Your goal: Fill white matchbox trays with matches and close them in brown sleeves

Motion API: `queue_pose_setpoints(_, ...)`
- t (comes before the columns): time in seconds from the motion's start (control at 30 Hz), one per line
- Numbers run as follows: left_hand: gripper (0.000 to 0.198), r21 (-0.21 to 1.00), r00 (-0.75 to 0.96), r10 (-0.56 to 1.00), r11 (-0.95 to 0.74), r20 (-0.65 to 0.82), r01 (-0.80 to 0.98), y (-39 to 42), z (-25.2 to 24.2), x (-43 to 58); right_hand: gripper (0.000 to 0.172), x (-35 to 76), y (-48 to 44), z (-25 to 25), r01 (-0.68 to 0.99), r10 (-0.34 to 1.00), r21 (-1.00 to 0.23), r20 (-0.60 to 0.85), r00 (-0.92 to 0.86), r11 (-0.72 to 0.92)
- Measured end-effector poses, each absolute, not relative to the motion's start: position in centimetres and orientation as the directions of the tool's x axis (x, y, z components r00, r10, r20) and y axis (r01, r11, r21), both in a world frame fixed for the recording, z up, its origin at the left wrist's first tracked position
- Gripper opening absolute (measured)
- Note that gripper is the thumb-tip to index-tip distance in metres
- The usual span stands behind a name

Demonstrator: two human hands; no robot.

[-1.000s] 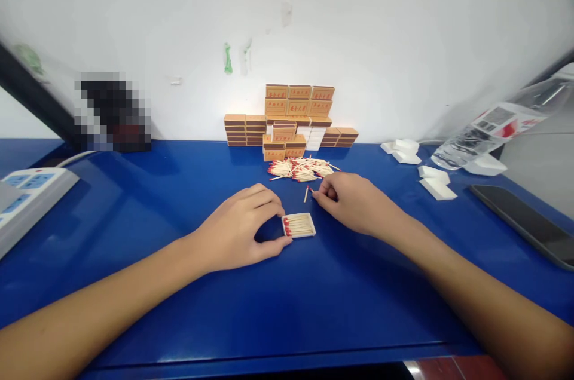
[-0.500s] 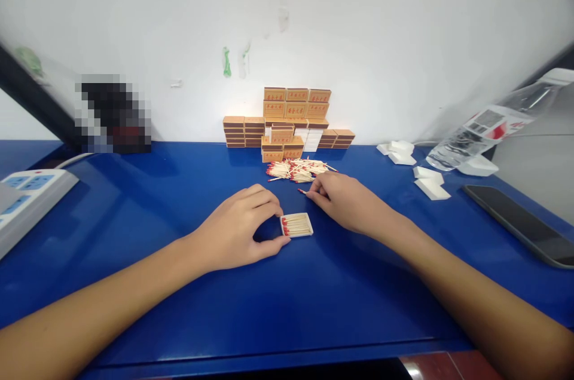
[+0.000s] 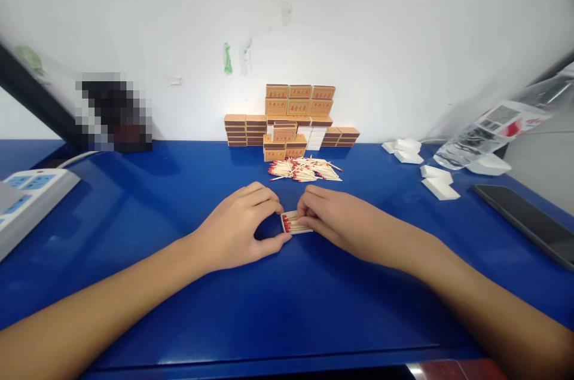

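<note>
A small white matchbox tray [image 3: 290, 230] lies on the blue table, partly filled with red-tipped matches [image 3: 291, 222]. My left hand [image 3: 244, 227] grips the tray's left end between thumb and forefinger. The fingers of my right hand [image 3: 334, 215] are pinched together over the tray's right part; they cover that part, and whatever is between the fingertips is hidden. Behind the tray lies a loose pile of matches [image 3: 305, 169]. Stacked matchboxes [image 3: 298, 107] with orange labels stand against the wall beyond the pile.
At the left is a white power strip [image 3: 40, 201], with a pixelated dark object [image 3: 117, 114] behind it. Several white paper trays [image 3: 440, 187], a tilted clear bottle [image 3: 497, 123] and a dark phone [image 3: 524, 221] are on the right.
My right hand has moved from beside the match pile, where it held a match, down and left over the tray. My left hand has stayed at the tray's end. The view has shifted slightly.
</note>
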State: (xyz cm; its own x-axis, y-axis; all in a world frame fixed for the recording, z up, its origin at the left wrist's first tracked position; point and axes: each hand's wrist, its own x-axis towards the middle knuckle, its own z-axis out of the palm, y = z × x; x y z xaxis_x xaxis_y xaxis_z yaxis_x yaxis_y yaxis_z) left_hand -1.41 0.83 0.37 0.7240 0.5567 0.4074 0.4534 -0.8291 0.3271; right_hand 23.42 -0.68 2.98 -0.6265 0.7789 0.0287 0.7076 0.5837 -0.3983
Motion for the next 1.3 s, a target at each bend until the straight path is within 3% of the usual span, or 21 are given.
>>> queue_pose_setpoints(0.3, 0.018, 0.332, 0.723, 0.548, -0.835, 0.421, 0.439, 0.8, 0.4, -1.4, 0.012, 23.3, -0.4, 2.2, 0.695, 0.76, -0.345, 0.094, -0.643, 0.631)
queue_pose_setpoints(0.53, 0.019, 0.333, 0.723, 0.548, -0.835, 0.42, 0.439, 0.8, 0.3, -1.5, 0.015, 23.2, -0.5, 2.0, 0.691, 0.768, -0.383, 0.083, -0.635, 0.612)
queue_pose_setpoints(0.73, 0.02, 0.333, 0.723, 0.552, -0.832, 0.416, 0.444, 0.8, 0.4, -1.5, 0.012, 24.0, 0.0, 2.7, 0.694, 0.782, -0.388, 0.131, -0.609, 0.606)
queue_pose_setpoints(0.9, 0.021, 0.328, 0.723, 0.546, -0.836, 0.424, 0.439, 0.7, 0.4, -1.5, 0.019, 24.9, 1.5, 2.1, 0.706, 0.815, -0.416, 0.195, -0.546, 0.573)
queue_pose_setpoints(1.03, 0.02, 0.326, 0.725, 0.539, -0.841, 0.428, 0.433, 0.7, 0.3, -1.5, 0.006, 26.1, 3.6, 0.5, 0.765, 0.847, -0.369, 0.295, -0.442, 0.528)
queue_pose_setpoints(1.3, 0.019, 0.315, 0.726, 0.532, -0.846, 0.436, 0.431, 0.7, 0.3, -1.6, 0.012, 25.9, 5.2, -0.6, 0.77, 0.815, -0.296, 0.346, -0.465, 0.565)
